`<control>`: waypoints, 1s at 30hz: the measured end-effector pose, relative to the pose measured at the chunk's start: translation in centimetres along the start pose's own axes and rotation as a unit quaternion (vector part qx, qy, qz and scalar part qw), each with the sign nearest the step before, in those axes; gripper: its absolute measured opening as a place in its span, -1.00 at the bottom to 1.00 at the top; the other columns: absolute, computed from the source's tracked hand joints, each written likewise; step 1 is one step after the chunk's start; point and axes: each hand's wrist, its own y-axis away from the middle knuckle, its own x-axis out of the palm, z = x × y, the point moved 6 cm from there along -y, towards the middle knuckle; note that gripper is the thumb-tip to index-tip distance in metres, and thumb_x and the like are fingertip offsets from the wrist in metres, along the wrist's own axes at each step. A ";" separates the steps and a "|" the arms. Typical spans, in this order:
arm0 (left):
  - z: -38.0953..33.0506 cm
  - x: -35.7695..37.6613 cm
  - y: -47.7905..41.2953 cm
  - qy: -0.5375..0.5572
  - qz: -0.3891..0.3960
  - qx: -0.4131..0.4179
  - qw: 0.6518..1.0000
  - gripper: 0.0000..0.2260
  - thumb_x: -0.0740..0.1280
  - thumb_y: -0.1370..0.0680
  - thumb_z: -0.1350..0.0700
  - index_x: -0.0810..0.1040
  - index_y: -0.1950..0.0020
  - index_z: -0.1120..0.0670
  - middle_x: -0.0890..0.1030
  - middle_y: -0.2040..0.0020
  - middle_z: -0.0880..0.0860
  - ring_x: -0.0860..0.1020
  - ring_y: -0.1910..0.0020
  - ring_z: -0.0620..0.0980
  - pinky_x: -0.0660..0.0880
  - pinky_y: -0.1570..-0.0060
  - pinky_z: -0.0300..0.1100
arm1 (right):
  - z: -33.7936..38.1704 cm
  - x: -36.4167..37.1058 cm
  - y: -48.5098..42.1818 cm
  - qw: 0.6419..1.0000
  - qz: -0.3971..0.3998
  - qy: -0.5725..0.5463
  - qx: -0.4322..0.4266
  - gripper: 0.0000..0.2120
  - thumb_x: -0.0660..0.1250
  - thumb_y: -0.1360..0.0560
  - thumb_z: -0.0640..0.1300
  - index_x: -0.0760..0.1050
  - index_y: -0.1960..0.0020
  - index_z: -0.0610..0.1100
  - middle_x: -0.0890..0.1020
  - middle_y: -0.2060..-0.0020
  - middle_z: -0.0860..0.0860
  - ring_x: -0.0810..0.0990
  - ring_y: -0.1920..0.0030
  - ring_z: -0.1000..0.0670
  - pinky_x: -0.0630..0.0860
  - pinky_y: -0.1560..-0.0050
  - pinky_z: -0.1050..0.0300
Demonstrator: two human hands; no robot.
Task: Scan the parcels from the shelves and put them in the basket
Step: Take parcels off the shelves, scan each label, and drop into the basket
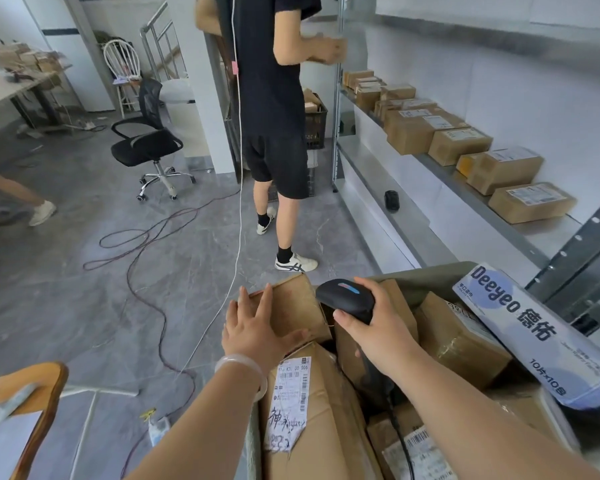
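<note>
Lower centre: left hand (pixel 257 327) lies flat, fingers spread, on a plain brown parcel (pixel 291 308) atop the heaped basket (pixel 426 271). Right hand (pixel 374 323) grips a black scanner (pixel 347 299), its cable trailing down. Labelled parcel (pixel 309 410) below, print smudged. Basket walls mostly hidden. More parcels on shelf (pixel 465 188), upper right.

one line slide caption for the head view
Left hand flat on a cardboard parcel in the full basket, right hand gripping the scanner.

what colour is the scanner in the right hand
Black, with a red and blue strip on top; the scanner shows in the head view.
</note>
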 end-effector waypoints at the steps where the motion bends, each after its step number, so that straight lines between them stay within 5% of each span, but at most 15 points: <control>1: -0.4 0.0 0.2 -0.012 -0.002 0.005 1.000 -0.01 0.26 -0.34 -0.53 -0.19 -0.59 -0.26 -0.25 -0.62 0.00 -0.20 -0.60 0.16 0.00 -0.54 0.14 | 0.0 -0.4 0.2 1.000 -0.008 0.005 -0.006 -0.40 0.45 -0.46 -0.02 0.24 -0.40 0.16 0.47 -0.11 0.21 0.57 -0.05 0.06 0.63 0.08 0.08; 4: -1.7 -0.2 1.0 -0.005 -0.020 0.029 0.999 -0.05 0.26 -0.37 -0.50 -0.17 -0.59 -0.27 -0.23 -0.63 0.01 -0.20 -0.60 0.14 -0.06 -0.56 0.13 | -0.5 -1.5 0.9 0.999 -0.025 0.019 -0.018 -0.40 0.47 -0.44 0.00 0.25 -0.36 0.21 0.48 -0.13 0.19 0.56 -0.08 0.11 0.60 -0.10 -0.01; 10: -6.2 0.1 3.2 0.012 -0.034 0.106 0.994 -0.17 0.28 -0.48 -0.37 -0.16 -0.58 -0.29 -0.15 -0.63 -0.06 -0.18 -0.61 0.07 -0.11 -0.56 0.11 | -2.0 -4.6 4.2 0.998 -0.051 0.023 -0.012 -0.38 0.45 -0.42 0.10 0.20 -0.35 0.30 0.52 -0.21 0.12 0.63 -0.08 0.05 0.61 -0.06 -0.11; 15: -13.3 2.3 6.6 -0.021 -0.027 0.231 0.972 -0.19 0.23 -0.49 -0.40 -0.16 -0.59 -0.26 -0.14 -0.63 -0.05 -0.16 -0.61 0.08 -0.14 -0.54 0.11 | -2.8 -9.8 9.3 0.992 -0.122 0.025 -0.016 -0.38 0.46 -0.43 0.06 0.21 -0.37 0.25 0.51 -0.14 0.22 0.62 0.00 0.20 0.58 -0.10 0.16; 18: -18.9 4.6 10.6 -0.035 -0.007 0.329 0.944 -0.20 0.28 -0.51 -0.32 -0.15 -0.59 -0.25 -0.16 -0.63 -0.05 -0.19 -0.61 0.03 -0.19 -0.55 0.09 | -4.0 -13.9 13.9 0.976 -0.212 0.042 -0.003 -0.41 0.48 -0.41 0.06 0.22 -0.27 0.40 0.54 -0.12 0.22 0.59 -0.05 0.12 0.57 -0.10 0.07; 21: -23.9 6.9 15.2 -0.055 0.026 0.399 0.915 -0.18 0.24 -0.49 -0.39 -0.15 -0.59 -0.24 -0.13 -0.63 -0.04 -0.16 -0.61 0.04 -0.16 -0.56 0.09 | -5.7 -18.1 19.9 0.956 -0.292 0.018 0.016 -0.41 0.49 -0.42 0.00 0.21 -0.12 0.52 0.57 -0.02 0.20 0.63 0.12 0.05 0.59 0.10 0.11; 25: -29.5 10.0 23.5 -0.067 0.053 0.497 0.864 -0.19 0.17 -0.51 -0.42 -0.18 -0.60 -0.20 -0.16 -0.63 -0.03 -0.15 -0.61 0.05 -0.07 -0.56 0.06 | -6.8 -24.2 30.6 0.914 -0.404 0.004 0.043 -0.45 0.45 -0.46 -0.07 0.24 -0.17 0.41 0.59 0.01 0.15 0.61 0.19 0.12 0.50 0.20 0.22; 30: -35.4 14.4 37.2 -0.066 0.080 0.614 0.783 -0.21 0.14 -0.52 -0.42 -0.16 -0.61 -0.17 -0.14 -0.64 0.03 -0.13 -0.61 0.06 -0.06 -0.55 0.08 | -9.2 -29.0 45.7 0.846 -0.526 0.006 0.093 -0.45 0.45 -0.45 -0.06 0.23 -0.23 0.33 0.57 -0.06 0.16 0.63 0.06 -0.02 0.60 0.05 0.00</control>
